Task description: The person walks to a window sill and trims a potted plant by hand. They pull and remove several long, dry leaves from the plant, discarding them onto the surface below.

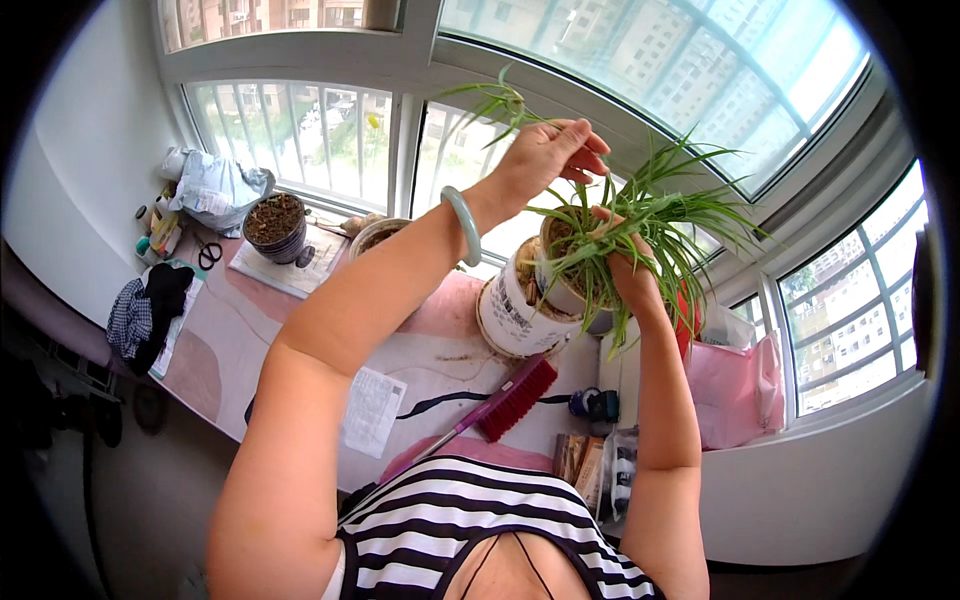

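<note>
A spider plant (680, 205) with long, narrow green leaves grows in a pale pot (556, 275). That pot is next to a white patterned pot (515, 318), partly behind it. Amid the leaves, my right hand (632, 265) has its fingers closed on some of them. Higher up and to the left, my left hand (550, 160) is closed with thumb and fingertips together; what lies between them is too small to make out. Just behind it, a small spider plantlet (505, 103) sticks out against the window. A pale green bangle (462, 226) circles my left wrist.
A brush with red bristles (520, 398) and a paper sheet (374, 412) lie on the pink-patterned tabletop (440, 345). At left are a dark pot of soil (276, 228), black scissors (209, 256) and a plastic bag (218, 188). Windows surround the back; a pink bag (735, 390) stands right.
</note>
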Demonstrator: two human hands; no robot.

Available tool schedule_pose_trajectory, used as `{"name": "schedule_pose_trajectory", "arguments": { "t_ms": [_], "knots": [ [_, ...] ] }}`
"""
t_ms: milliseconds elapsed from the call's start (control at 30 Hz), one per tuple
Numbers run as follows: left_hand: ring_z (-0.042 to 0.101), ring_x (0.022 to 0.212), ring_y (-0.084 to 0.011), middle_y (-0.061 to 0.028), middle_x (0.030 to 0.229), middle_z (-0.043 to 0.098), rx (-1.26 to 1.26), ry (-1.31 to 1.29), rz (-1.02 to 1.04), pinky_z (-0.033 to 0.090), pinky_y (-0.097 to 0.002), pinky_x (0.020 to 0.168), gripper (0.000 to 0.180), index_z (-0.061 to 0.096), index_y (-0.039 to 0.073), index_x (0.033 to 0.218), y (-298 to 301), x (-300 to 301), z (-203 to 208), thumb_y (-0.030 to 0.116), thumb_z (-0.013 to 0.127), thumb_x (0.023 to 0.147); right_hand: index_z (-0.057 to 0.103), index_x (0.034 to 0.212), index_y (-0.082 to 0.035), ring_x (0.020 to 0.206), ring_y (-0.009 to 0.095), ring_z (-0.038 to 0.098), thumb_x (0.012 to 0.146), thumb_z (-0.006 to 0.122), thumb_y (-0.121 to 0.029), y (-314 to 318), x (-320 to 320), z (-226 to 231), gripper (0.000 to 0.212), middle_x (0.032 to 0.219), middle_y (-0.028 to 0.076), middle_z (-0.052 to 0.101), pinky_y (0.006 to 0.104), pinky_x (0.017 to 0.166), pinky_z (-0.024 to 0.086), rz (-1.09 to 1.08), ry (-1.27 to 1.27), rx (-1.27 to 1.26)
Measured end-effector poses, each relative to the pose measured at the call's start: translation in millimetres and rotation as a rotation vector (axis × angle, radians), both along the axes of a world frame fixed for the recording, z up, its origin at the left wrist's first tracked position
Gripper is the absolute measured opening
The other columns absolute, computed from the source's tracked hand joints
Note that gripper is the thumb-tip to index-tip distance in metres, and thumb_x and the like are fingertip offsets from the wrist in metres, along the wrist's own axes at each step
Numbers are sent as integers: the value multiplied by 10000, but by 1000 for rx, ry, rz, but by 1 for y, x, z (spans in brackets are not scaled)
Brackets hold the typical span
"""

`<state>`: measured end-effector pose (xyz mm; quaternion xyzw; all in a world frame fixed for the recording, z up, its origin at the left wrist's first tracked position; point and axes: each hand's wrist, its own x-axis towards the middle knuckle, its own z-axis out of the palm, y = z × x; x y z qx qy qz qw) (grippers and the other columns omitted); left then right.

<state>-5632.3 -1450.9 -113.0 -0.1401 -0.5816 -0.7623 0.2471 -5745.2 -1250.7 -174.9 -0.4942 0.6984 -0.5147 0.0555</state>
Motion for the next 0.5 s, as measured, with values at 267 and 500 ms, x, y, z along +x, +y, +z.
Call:
{"name": "schedule_pose_trajectory", "arguments": {
  "t_ms": [267, 500],
  "knots": [
    [645, 850, -190, -132, 898, 658, 92, -133, -167, 531, -305, 786, 402, 600, -10, 1008, 24, -32, 12, 358, 441, 972, 453, 1263, -70, 1051, 182, 534, 814, 582, -10, -12, 4, 13, 471, 1166, 79, 576, 313, 931, 404, 86, -128, -23],
    [646, 799, -131, -68, 816, 667, -45, -65, 181, 526, -280, 728, 340, 626, 37, 934, 3, -33, -1, 331, 458, 971, 392, 1309, -60, 1070, 203, 538, 868, 488, 7, -8, -3, 14, 457, 1192, 111, 558, 304, 918, 414, -1, -56, -71]
  ]
}}
